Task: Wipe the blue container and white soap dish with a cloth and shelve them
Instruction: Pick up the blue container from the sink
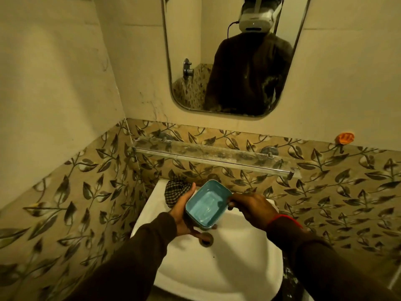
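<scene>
A blue rectangular container (pixel 206 205) is held over the white sink, its open side facing me. My left hand (pixel 184 211) cups it from below and on the left. My right hand (pixel 249 208) grips its right edge with the fingertips. A checked dark cloth (pixel 175 192) lies bunched on the sink's back rim, just behind my left hand. A bit of white shows behind my right hand at the sink's back right; I cannot tell what it is. A dusty glass shelf (pixel 212 156) runs along the wall above the sink.
The white sink (pixel 227 263) has a dark drain (pixel 206 238) under the container. A mirror (pixel 230 61) hangs above the shelf. An orange soap holder (pixel 345 137) is fixed to the wall at right. Leaf-patterned tiles close in on the left.
</scene>
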### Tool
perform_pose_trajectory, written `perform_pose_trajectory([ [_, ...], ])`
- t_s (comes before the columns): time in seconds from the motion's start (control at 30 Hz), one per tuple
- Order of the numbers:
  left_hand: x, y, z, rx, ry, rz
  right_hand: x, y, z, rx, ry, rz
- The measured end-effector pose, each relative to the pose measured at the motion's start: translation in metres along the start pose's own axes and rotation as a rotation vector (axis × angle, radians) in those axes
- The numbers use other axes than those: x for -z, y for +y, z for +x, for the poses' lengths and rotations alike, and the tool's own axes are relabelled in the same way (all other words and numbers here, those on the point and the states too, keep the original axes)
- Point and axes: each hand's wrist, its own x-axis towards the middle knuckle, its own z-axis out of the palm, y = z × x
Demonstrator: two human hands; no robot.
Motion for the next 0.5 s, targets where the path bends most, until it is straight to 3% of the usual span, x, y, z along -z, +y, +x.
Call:
perform_pose_trajectory([
  [0.1,0.014,0.003,-0.023,-0.046,-0.083,-0.135,-0.011,-0.016,0.026,0.079,-0.012,0.053],
  [0.23,0.045,0.011,-0.044,-0.202,0.070,-0.174,-0.033,-0.032,0.069,0.088,-0.126,0.131],
  [0.5,0.108,0.029,-0.076,-0.413,0.282,-0.350,-0.101,-0.039,0.161,-0.186,-0.027,0.299],
])
